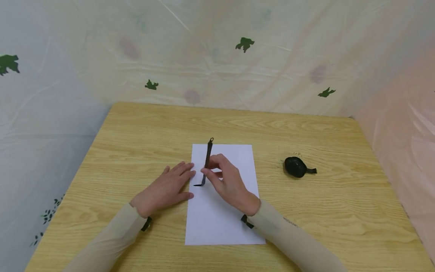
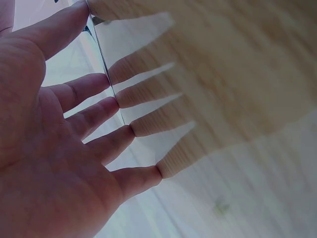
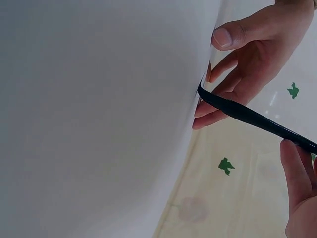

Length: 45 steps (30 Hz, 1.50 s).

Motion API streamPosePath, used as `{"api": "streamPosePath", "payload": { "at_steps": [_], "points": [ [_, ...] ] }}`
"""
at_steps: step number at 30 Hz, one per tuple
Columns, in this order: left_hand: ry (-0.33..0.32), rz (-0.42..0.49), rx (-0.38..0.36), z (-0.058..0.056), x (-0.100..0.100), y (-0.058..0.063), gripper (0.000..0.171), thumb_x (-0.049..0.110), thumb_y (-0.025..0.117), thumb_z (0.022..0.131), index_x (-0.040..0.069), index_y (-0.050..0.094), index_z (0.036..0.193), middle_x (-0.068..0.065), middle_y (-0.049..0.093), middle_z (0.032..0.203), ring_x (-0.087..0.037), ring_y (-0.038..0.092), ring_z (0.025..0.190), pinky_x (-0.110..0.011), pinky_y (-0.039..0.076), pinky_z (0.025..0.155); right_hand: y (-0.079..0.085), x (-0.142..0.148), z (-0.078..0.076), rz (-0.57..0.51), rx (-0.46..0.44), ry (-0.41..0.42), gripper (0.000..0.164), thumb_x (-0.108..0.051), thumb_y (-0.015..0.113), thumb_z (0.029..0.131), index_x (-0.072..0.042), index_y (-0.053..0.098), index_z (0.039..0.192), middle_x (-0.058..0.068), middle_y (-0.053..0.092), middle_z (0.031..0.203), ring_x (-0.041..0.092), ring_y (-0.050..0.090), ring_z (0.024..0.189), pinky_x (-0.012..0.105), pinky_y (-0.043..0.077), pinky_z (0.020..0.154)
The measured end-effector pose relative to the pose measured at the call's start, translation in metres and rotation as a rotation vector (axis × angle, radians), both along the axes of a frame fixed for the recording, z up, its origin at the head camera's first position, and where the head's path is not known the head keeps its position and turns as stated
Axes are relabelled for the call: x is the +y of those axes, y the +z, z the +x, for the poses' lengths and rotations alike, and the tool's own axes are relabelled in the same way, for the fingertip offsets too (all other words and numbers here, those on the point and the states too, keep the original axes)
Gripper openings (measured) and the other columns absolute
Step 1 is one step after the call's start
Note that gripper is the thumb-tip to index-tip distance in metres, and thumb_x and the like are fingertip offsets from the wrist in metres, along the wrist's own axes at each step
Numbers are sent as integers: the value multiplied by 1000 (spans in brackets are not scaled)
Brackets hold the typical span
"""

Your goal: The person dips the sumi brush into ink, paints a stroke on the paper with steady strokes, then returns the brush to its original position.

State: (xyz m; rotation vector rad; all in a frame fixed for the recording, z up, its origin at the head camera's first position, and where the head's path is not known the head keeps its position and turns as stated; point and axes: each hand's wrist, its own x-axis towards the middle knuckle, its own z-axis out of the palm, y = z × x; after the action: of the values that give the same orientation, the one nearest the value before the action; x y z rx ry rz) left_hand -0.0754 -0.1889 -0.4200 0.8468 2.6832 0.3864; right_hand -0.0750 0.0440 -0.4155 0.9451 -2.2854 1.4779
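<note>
Near the middle of the table lies an upright white sheet of paper [image 1: 224, 219]. My right hand [image 1: 231, 185] pinches a black ink brush [image 1: 208, 153] with a hanging loop at its top end. The brush stands nearly upright over the left half of the sheet, and its dark tip [image 3: 202, 92] bends against the paper. A short black horizontal stroke [image 1: 197, 185] runs left from the tip. My left hand [image 1: 166, 190] lies flat with fingers spread, its fingertips [image 2: 153, 173] at the sheet's left edge.
To the right of the paper sits a small black dish [image 1: 295, 167] with a short handle pointing right. Small dark specks mark the wood [image 1: 297, 154] just behind it. Pale curtains [image 1: 210, 53] with green bird shapes hang around the wooden table [image 1: 340, 211].
</note>
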Motion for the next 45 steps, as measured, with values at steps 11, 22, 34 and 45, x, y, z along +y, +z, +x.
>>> {"api": "streamPosePath", "payload": {
  "at_steps": [11,22,34,45],
  "points": [
    [3,0,-3,0,0,0,68,40,74,97,3,52,150,-14,38,163,-39,30,152,-71,29,113,1,3,2,-4,-8,2,37,4,72,94,-6,49,122,9,64,109,23,70,100,28,61,72],
    [6,-8,-8,0,1,0,68,40,73,97,3,52,150,-14,37,164,-39,29,153,-71,29,114,0,7,3,-6,-8,-7,36,3,72,94,-5,50,122,9,64,109,23,70,100,28,61,73],
    [4,0,-5,0,1,0,68,40,73,97,3,52,150,-14,37,164,-39,29,153,-71,29,114,0,11,2,-7,6,-16,41,7,74,91,-5,50,122,8,64,109,22,70,100,27,60,71],
    [2,-6,-8,1,0,0,68,40,73,97,3,51,150,-14,36,164,-40,28,153,-72,29,113,-2,13,2,-2,-3,-26,38,5,73,93,-6,51,121,8,65,108,23,71,100,29,61,72]
  ]
}}
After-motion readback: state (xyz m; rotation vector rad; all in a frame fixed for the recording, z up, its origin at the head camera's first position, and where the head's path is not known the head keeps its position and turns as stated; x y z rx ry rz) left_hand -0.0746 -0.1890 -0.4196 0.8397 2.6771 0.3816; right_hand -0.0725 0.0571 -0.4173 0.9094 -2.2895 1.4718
